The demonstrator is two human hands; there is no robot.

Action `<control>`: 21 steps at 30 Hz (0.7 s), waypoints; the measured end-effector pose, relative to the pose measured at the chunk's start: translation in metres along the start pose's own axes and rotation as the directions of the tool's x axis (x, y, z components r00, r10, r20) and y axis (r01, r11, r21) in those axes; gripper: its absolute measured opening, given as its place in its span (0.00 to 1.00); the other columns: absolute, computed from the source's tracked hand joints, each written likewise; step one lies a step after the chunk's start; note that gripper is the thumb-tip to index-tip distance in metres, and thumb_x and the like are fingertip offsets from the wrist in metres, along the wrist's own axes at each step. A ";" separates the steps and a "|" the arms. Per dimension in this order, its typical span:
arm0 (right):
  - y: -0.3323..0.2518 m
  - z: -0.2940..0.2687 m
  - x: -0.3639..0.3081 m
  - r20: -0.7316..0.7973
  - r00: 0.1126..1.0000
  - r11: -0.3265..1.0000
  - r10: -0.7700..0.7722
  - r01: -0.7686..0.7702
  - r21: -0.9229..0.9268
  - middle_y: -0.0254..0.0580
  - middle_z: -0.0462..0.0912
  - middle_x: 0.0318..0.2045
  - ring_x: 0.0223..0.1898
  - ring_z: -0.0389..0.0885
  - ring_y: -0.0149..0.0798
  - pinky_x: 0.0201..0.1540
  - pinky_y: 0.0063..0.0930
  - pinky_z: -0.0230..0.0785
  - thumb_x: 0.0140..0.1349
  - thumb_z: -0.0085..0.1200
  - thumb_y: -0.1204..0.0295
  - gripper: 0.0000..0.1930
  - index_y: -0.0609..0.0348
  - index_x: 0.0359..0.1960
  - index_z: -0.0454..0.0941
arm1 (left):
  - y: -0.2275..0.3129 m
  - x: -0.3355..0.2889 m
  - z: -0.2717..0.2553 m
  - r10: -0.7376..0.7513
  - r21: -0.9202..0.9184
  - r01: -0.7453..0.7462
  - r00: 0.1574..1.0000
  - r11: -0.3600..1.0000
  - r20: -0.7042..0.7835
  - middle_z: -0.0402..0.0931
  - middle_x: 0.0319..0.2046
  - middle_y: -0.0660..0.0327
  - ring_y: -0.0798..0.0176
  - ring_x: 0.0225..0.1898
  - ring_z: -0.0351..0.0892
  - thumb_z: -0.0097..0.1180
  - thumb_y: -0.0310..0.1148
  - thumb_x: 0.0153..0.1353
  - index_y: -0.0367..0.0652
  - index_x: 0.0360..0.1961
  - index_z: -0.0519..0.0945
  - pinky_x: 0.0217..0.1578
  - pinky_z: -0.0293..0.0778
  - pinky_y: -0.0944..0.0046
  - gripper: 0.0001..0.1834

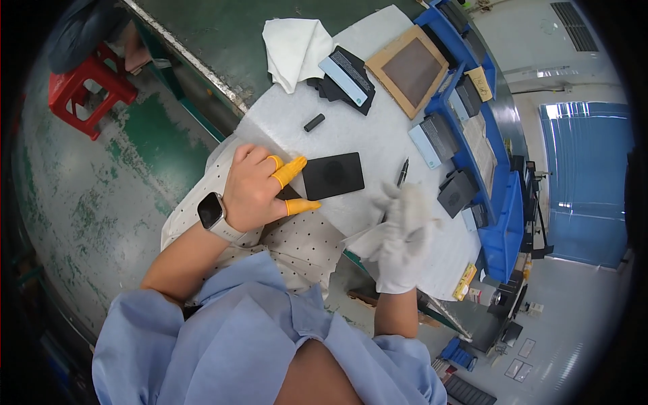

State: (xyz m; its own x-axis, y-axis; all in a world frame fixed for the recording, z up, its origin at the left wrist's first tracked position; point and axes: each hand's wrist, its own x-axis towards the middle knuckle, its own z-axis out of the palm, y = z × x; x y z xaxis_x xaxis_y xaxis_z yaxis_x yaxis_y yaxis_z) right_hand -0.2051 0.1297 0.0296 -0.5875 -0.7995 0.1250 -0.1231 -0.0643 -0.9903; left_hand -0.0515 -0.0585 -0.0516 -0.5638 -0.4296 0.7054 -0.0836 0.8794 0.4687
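Left grip (253, 185) clamps one black case (335, 175) between thumb and finger; right grip (408, 229) blurs, hold impossible to tell; one black tube (314, 123) lies nearby.

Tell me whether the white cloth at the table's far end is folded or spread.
Loosely folded: the white cloth shows creases and overlapping layers, rather than one flat sheet.

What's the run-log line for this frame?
left hand: yellow finger cots, at left end of black plate | right hand: white-gloved, blurred, grip unclear | pen: beyond right hand | small black cylinder: beyond plate
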 end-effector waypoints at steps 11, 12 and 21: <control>0.013 0.030 0.015 0.338 0.931 0.461 -0.138 0.363 -0.810 0.55 0.79 0.53 0.58 0.77 0.59 0.64 0.48 0.68 0.65 0.54 0.77 0.22 0.66 0.61 0.72 | 0.003 0.017 -0.003 -0.043 0.141 -0.005 0.942 0.990 0.333 0.73 0.30 0.63 0.58 0.36 0.72 0.77 0.51 0.42 0.40 0.42 0.88 0.38 0.63 0.58 0.30; 0.013 0.030 0.011 0.412 0.905 0.495 -0.110 0.409 -0.766 0.55 0.79 0.53 0.58 0.77 0.58 0.64 0.48 0.67 0.66 0.54 0.75 0.21 0.66 0.60 0.72 | 0.004 0.019 -0.005 -0.033 0.134 -0.014 0.937 0.991 0.349 0.73 0.30 0.63 0.58 0.36 0.72 0.77 0.51 0.42 0.40 0.42 0.88 0.38 0.63 0.58 0.30; -0.002 0.015 0.013 -0.223 0.973 0.936 -0.064 -0.019 -0.351 0.56 0.79 0.51 0.49 0.80 0.57 0.52 0.42 0.76 0.64 0.56 0.81 0.16 0.68 0.54 0.76 | 0.006 0.019 -0.011 -0.174 0.215 0.066 0.826 0.974 0.537 0.74 0.20 0.59 0.54 0.21 0.74 0.76 0.50 0.46 0.44 0.50 0.87 0.27 0.69 0.56 0.32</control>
State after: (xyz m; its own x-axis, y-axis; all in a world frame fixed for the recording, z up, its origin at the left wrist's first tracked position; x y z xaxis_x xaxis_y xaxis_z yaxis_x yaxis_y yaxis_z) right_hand -0.2005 0.1100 0.0322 -0.7420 -0.6403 0.1984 -0.3846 0.1642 -0.9084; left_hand -0.0538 -0.0638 -0.0300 -0.8919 -0.3978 0.2152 -0.2955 0.8728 0.3884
